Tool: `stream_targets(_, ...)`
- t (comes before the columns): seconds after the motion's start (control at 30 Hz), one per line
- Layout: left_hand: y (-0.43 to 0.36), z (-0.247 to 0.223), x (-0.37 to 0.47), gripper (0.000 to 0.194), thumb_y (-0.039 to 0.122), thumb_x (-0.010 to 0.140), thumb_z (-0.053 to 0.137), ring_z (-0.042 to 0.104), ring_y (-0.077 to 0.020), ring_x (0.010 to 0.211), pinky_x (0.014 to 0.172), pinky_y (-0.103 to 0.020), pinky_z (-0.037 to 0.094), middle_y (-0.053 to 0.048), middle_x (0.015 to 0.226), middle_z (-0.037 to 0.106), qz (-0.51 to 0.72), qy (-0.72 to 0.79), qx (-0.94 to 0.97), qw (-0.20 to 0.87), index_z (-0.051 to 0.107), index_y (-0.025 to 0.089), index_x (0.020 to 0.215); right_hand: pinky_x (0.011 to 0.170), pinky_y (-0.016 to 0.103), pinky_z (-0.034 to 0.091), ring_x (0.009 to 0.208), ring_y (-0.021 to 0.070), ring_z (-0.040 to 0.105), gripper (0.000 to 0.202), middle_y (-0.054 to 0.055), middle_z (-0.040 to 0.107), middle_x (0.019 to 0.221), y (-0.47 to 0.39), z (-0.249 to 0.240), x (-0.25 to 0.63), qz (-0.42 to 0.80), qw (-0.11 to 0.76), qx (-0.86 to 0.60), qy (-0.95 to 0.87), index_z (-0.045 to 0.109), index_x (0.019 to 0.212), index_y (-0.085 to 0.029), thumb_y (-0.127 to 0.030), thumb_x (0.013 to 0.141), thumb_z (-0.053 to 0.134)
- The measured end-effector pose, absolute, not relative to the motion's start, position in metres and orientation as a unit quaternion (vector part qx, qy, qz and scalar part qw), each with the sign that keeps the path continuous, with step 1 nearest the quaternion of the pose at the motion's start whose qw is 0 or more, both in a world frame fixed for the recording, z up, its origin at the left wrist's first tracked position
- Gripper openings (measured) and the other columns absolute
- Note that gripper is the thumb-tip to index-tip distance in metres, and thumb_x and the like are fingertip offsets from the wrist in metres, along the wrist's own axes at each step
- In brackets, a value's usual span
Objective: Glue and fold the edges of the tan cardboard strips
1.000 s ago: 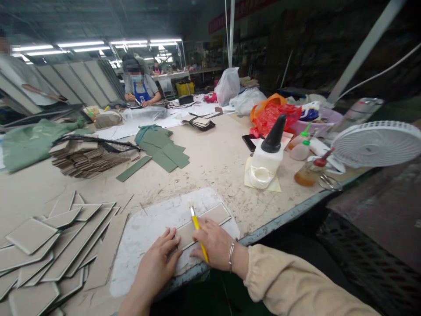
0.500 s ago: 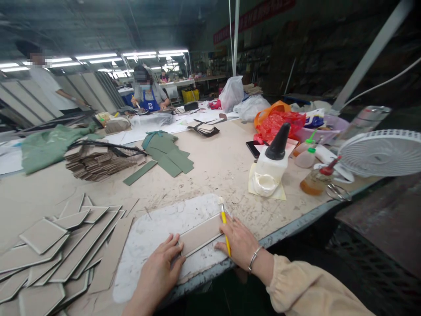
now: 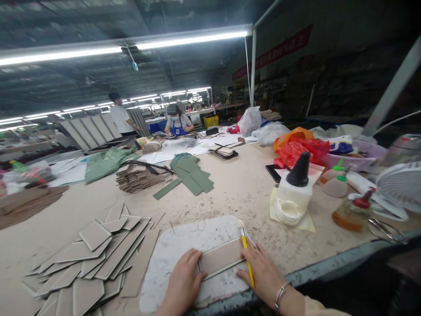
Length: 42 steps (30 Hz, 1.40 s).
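Observation:
A beige rectangular strip with pale edges (image 3: pixel 221 258) lies on a white board (image 3: pixel 164 259) at the table's front edge. My left hand (image 3: pixel 186 278) grips its left end, fingertips on top and thumb along the near side. In my right hand (image 3: pixel 263 270) is a brush with a yellow handle (image 3: pixel 247 259), its bristles pointing away from me over the board. That hand's fingers also rest at the strip's right end. Left of the board is a loose pile of similar pale-edged pieces (image 3: pixel 95 235), beside a plain beige strip (image 3: pixel 141 265).
A white glue bottle with black cone top (image 3: pixel 297 188) stands right of the board. Farther right are a bottle of amber liquid (image 3: pixel 351 215), scissors (image 3: pixel 386 230) and a fan (image 3: pixel 403 186). Green pieces (image 3: pixel 192 173) and a tied brown stack (image 3: pixel 140 175) lie behind. A co-worker (image 3: pixel 177 123) sits opposite.
My view has tilted up and turned left, so everything sits lower and farther right. Both hands keep their places on the strip and brush. The standing person in the background has shifted right.

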<state>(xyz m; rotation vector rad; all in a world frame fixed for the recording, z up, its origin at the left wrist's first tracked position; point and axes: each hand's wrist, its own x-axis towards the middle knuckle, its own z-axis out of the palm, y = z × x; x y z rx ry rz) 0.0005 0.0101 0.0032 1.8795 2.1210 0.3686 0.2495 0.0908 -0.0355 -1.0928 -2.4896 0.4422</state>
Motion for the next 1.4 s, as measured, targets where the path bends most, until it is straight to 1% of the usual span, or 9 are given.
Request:
stream_targets(0.2,0.011,0.004,0.002,0.045,0.024,0.076,0.055,0.047,-0.0261,0.118,0.104,-0.038,0.037,-0.013,0.125,0.053,0.131,0.727,0.658,0.145,0.060,0.015,0.120,0.108,0.058,0.025,0.111,0.0261,0.059,0.035,0.010,0.063,0.118,0.088,-0.050,0.264,0.156,0.226,-0.338,-0.900,0.049,0.114,-0.022,-0.030,0.081,0.060)
stream_targets(0.37,0.008,0.007,0.003,0.044,0.026,0.075,0.056,0.045,-0.0254,0.117,0.104,-0.036,0.035,-0.013,0.125,0.050,0.146,0.741,0.636,0.158,0.060,0.016,0.118,0.106,0.054,0.030,0.117,0.0266,0.055,0.033,0.012,0.058,0.127,0.092,-0.060,0.270,0.122,0.237,-0.317,-0.910,0.050,0.112,-0.023,-0.034,0.082,0.060)
stream_targets(0.67,0.010,0.010,0.010,0.052,0.025,0.071,0.058,0.037,-0.0252,0.125,0.109,-0.034,0.026,-0.010,0.133,0.044,0.137,0.758,0.616,0.167,0.056,0.017,0.122,0.107,0.050,0.032,0.107,0.0238,0.062,0.034,0.007,0.069,0.102,0.082,-0.052,0.244,0.098,0.281,-0.232,-0.926,0.049,0.112,-0.022,-0.029,0.081,0.061)
stream_targets(0.83,0.011,0.013,0.013,0.051,0.027,0.070,0.059,0.040,-0.0247,0.122,0.107,-0.032,0.027,-0.010,0.130,0.046,0.122,0.768,0.605,0.172,0.058,0.017,0.120,0.100,0.046,0.041,0.111,0.0255,0.059,0.030,0.011,0.065,0.117,0.079,-0.054,0.236,0.093,0.267,-0.164,-0.945,0.054,0.103,-0.022,-0.030,0.076,0.064)
stream_targets(0.9,0.012,0.016,0.015,0.049,0.028,0.068,0.061,0.041,-0.0243,0.120,0.106,-0.031,0.029,-0.010,0.127,0.048,0.119,0.772,0.600,0.174,0.060,0.017,0.116,0.100,0.044,0.042,0.106,0.0237,0.063,0.028,0.009,0.067,0.113,0.088,-0.061,0.247,0.084,0.277,-0.188,-0.939,0.054,0.104,-0.023,-0.031,0.079,0.062)
stream_targets(1.03,0.019,0.024,0.019,0.045,0.028,0.062,0.068,0.046,-0.0255,0.112,0.098,-0.032,0.035,-0.011,0.117,0.053,0.096,0.786,0.586,0.171,0.062,0.016,0.105,0.098,0.043,0.044,0.094,0.0214,0.067,0.027,0.007,0.070,0.103,0.106,-0.070,0.272,0.063,0.303,-0.245,-0.919,0.052,0.107,-0.024,-0.033,0.083,0.059)
stream_targets(1.17,0.027,0.022,0.022,0.047,0.025,0.049,0.074,0.050,-0.0268,0.100,0.084,-0.035,0.039,-0.008,0.103,0.058,0.090,0.811,0.555,0.163,0.061,0.018,0.094,0.098,0.044,0.045,0.087,0.0196,0.069,0.010,0.005,0.070,0.097,0.110,-0.060,0.274,0.061,0.332,-0.286,-0.897,0.051,0.096,-0.024,-0.028,0.088,0.053)
stream_targets(1.3,0.029,0.005,0.022,0.028,0.015,0.047,0.068,0.050,-0.0164,0.066,0.064,-0.027,0.036,0.004,0.061,0.050,0.311,0.791,0.445,0.281,0.056,0.019,0.072,0.101,0.050,0.042,0.091,0.0211,0.067,0.007,0.004,0.069,0.098,0.110,-0.036,0.266,0.053,0.382,-0.301,-0.872,0.049,0.097,-0.024,-0.026,0.090,0.049)
stream_targets(1.4,0.020,-0.002,0.015,0.018,0.021,0.054,0.065,0.044,-0.0112,0.051,0.053,-0.024,0.032,0.008,0.049,0.042,0.411,0.751,0.383,0.347,0.052,0.018,0.066,0.100,0.050,0.043,0.101,0.0229,0.065,0.009,0.008,0.068,0.106,0.114,-0.019,0.263,0.045,0.422,-0.304,-0.853,0.050,0.099,-0.023,-0.028,0.091,0.049)
